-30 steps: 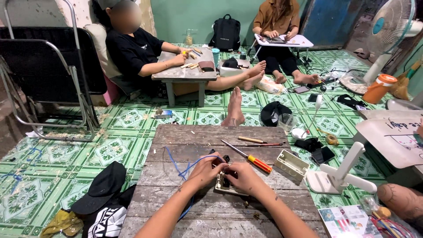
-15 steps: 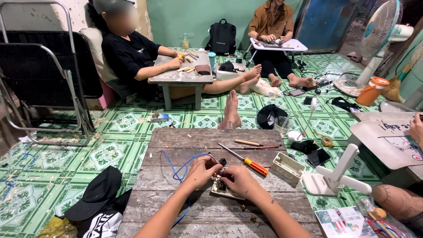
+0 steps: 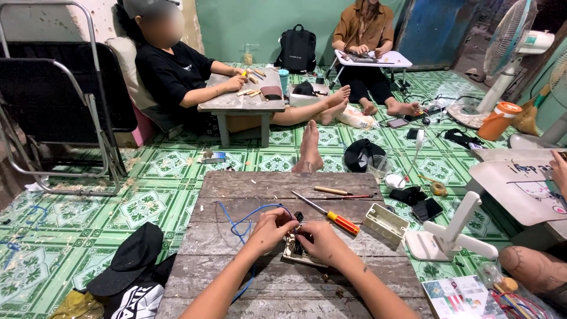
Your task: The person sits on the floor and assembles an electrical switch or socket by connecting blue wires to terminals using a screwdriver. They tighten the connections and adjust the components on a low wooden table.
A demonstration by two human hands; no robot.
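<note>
Left hand (image 3: 269, 229) and right hand (image 3: 319, 239) pinching small metal fitting (image 3: 293, 251) on wooden table (image 3: 236, 195); blue wire (image 3: 239, 227) beside left hand, screwdriver (image 3: 328, 212) near right.

A makeshift home workshop: people sit on a green patterned tile floor (image 3: 147, 207) strewn with wood shavings, working at low tables. One rough plank table (image 3: 248, 189) carries a screwdriver (image 3: 328, 213), blue wire (image 3: 242, 221) and a plastic junction box (image 3: 385, 224). A folding chair (image 3: 53, 88), backpack (image 3: 297, 50) and standing fan (image 3: 508, 41) line the room's painted walls.
</note>
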